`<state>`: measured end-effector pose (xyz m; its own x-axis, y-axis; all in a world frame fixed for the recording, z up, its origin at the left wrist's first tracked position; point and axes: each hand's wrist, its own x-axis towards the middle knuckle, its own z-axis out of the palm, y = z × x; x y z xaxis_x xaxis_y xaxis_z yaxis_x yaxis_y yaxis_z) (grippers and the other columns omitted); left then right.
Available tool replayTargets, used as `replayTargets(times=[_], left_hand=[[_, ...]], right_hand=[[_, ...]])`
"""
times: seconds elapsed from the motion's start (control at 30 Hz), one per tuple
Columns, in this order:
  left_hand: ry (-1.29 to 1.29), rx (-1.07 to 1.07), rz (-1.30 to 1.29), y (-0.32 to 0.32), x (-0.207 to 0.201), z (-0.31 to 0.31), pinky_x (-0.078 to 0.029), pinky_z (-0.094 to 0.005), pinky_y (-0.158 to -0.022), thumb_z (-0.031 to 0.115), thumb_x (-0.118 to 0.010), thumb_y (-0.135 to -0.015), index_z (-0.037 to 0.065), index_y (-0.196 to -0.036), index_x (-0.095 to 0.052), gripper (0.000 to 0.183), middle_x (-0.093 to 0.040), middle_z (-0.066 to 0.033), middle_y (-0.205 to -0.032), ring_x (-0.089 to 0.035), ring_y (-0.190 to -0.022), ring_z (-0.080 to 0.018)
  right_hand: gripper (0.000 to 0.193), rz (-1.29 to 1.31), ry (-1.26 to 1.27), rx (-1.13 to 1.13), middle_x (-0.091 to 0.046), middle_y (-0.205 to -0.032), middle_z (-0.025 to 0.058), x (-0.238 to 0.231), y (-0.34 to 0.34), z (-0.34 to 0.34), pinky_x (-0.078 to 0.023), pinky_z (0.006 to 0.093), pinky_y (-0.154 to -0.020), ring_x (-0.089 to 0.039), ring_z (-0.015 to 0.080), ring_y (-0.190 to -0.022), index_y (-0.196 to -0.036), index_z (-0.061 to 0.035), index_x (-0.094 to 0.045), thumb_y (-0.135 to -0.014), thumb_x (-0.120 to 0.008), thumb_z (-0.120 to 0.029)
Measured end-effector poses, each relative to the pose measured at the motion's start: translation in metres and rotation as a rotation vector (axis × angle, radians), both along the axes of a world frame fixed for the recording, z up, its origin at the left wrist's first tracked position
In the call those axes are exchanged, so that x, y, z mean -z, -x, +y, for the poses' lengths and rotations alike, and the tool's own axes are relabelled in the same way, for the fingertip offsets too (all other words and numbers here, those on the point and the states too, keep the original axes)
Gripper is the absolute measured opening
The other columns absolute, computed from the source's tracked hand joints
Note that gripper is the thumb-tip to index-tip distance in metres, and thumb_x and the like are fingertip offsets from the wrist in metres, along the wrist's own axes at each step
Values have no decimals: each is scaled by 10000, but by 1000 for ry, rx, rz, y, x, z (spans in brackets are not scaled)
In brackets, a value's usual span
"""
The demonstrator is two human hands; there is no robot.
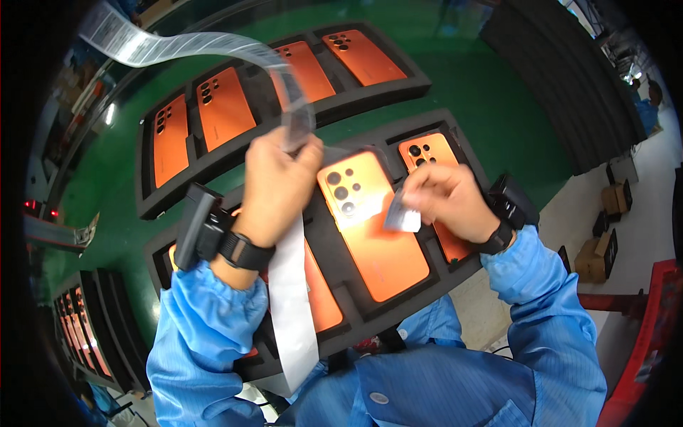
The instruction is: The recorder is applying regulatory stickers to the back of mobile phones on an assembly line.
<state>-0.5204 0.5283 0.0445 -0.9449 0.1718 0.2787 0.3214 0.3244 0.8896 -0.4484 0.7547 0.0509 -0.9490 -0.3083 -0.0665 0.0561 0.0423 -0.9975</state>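
My left hand (279,178) is closed on a long strip of clear labels (213,44), which curls up and away to the far left. White backing paper (290,313) hangs below that hand toward my lap. Between the fingertips of my right hand (448,199) is a small silvery label (403,215), pinched at its edge and slightly blurred. It hovers over or touches the orange phone (380,263) lying back-up in the near foam tray (363,324); which of the two I cannot tell. Another orange phone (455,245) lies partly under my right hand.
A second dark foam tray (284,124) with several orange phones stands beyond, on a green surface (455,85). Stacked black trays (562,78) rise at the far right. More trays of phones (85,334) are at the left. Cardboard boxes (596,257) and a red frame (651,349) stand right.
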Motion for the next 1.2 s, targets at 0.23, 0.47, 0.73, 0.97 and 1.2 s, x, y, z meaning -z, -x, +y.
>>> replayTargets(times=[0.23, 0.47, 0.73, 0.97, 1.2], left_hand=[[-427, 112, -347, 6, -13, -21, -305, -199, -464, 169, -583, -829, 42, -772, -566, 141, -509, 11, -642, -410, -504, -45], [-427, 162, -363, 8, -13, -24, -335, -198, -523, 156, -600, -824, 34, -825, -558, 128, -513, -14, -703, -415, -559, -66], [-405, 153, -369, 9, -12, -22, -341, -204, -539, 161, -603, -824, 34, -829, -558, 134, -518, -16, -703, -413, -555, -70], [-428, 129, -342, 5, -13, -19, -331, -209, -516, 135, -582, -822, 26, -806, -570, 110, -521, -15, -687, -423, -550, -71], [-441, 160, -360, 6, -11, -22, -339, -202, -527, 170, -625, -819, 37, -822, -559, 149, -523, -26, -707, -420, -567, -76]], right_hand=[[84, 426, -426, -304, -580, -725, 44, 1, 6, -14, -383, 247, -492, -515, 105, -551, -794, -19, -597, -802, -635, -94], [103, 443, -389, -340, -557, -667, 66, 5, 8, -13, -429, 276, -513, -560, 150, -553, -789, -21, -583, -807, -606, -120], [127, 489, -388, -351, -547, -661, 87, 7, 10, -11, -433, 338, -574, -553, 235, -628, -772, -19, -569, -804, -609, -135], [126, 522, -376, -349, -560, -674, 86, 9, 10, -12, -436, 343, -587, -559, 242, -646, -769, -18, -568, -800, -612, -133], [117, 518, -361, -350, -568, -680, 86, 11, 10, -13, -442, 348, -601, -568, 247, -661, -767, -15, -573, -794, -618, -119]])
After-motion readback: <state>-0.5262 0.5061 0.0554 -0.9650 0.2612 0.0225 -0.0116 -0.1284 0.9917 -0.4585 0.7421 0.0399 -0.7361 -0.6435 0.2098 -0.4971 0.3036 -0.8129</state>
